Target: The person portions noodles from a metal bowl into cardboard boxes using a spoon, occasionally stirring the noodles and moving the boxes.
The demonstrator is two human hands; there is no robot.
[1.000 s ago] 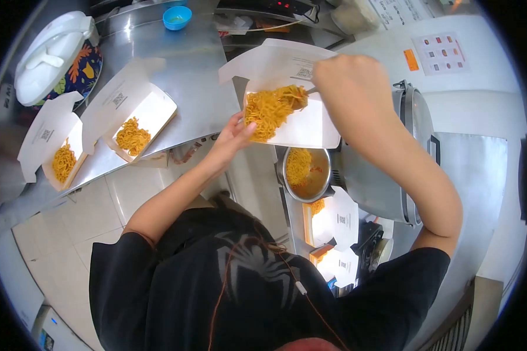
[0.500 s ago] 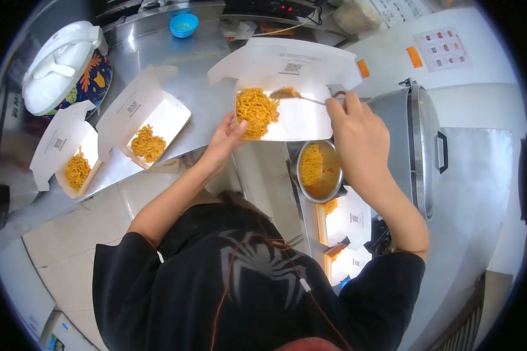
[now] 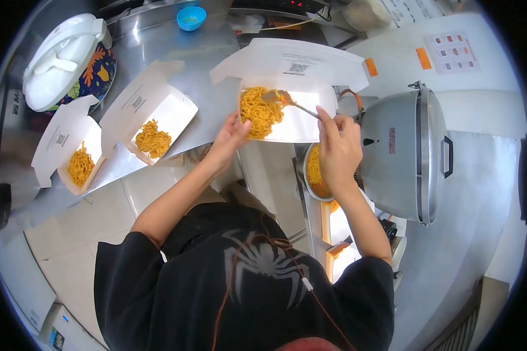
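Note:
My left hand [image 3: 229, 139] grips the lower left corner of an open white takeaway box [image 3: 310, 126], its lid folded back. A mound of yellow noodles [image 3: 257, 114] fills the left side of this box. In my right hand [image 3: 339, 146], fingers closed round the handle, is a metal spoon [image 3: 301, 107]. Its bowl, with some orange food on it, lies right at the top of the noodles. Below the box, a metal pot [image 3: 305, 175] with more noodles and reddish broth is partly hidden by my right hand and the box.
Two open takeaway boxes [image 3: 182, 111] [image 3: 93, 140] with noodles stand on the steel counter [image 3: 211, 64] at left, near a patterned pot with a white lid [image 3: 64, 58]. A blue bowl [image 3: 191, 19] sits behind. On the right are a large grey cooker [image 3: 386, 152] and more noodle boxes [image 3: 339, 225].
My right hand has moved left and slightly down, bringing the spoon from the bare middle of the box onto the noodles. My left hand still holds the box.

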